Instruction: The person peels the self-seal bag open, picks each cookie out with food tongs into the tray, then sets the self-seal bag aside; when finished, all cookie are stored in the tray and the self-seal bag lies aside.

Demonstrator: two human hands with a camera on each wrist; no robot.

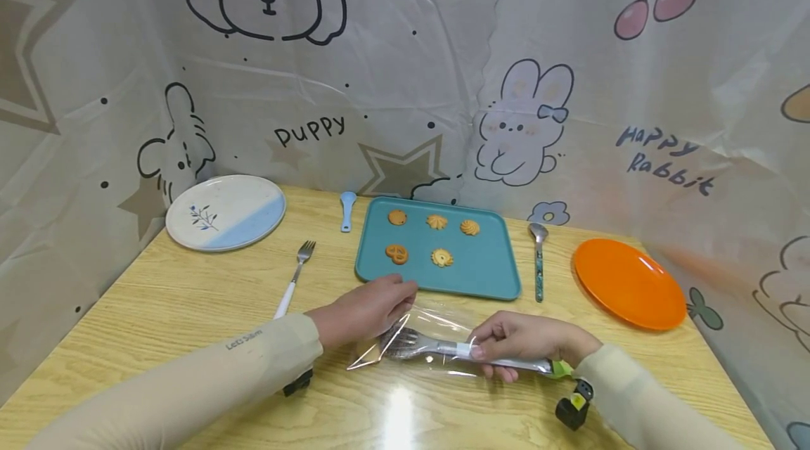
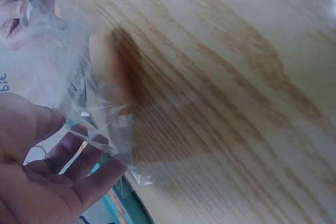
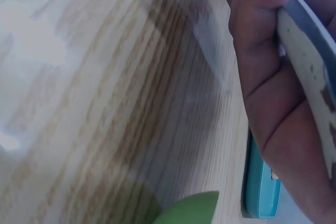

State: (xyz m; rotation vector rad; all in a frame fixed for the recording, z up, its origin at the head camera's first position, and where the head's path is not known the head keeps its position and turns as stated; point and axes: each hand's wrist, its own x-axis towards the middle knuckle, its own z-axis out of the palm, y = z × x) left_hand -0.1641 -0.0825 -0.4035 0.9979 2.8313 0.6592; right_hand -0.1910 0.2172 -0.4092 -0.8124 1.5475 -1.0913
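Note:
In the head view, my right hand (image 1: 528, 341) grips the handle of a fork (image 1: 408, 342), whose tines point left. A clear plastic bag (image 1: 443, 323) lies around the fork's head and part of its handle. A green piece (image 1: 560, 369) shows at the handle's far end; whether it belongs to the fork I cannot tell. My left hand (image 1: 373, 306) pinches the bag's left end between thumb and fingers, as the left wrist view shows with the bag's edge (image 2: 123, 135). The right wrist view shows a pale, dark-spotted handle (image 3: 310, 59) in my right palm.
Beyond the hands lies a teal tray (image 1: 487, 274) with several biscuits. To its left are a light blue spoon (image 1: 346, 211), a white-handled fork (image 1: 287, 295) and a white-and-blue plate (image 1: 221, 207). A metal spoon (image 1: 538, 260) and an orange plate (image 1: 626, 281) lie right. Patterned cloth hangs behind.

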